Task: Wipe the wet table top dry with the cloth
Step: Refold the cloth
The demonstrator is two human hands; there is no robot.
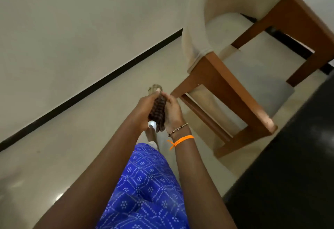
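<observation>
From the head view, the left hand (144, 109) and right hand (172, 113) both grip a bunched brown cloth (159, 113) between them, held over the floor (90, 129). The dark counter (289, 165) lies off to the right, nearer the right hand.

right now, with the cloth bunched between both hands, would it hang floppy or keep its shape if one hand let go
Probably floppy: the cloth is squeezed into a narrow wad between the left hand and right hand, its tail drooping below. It looks light. The ribbed weave likely grips rather than slips.
</observation>
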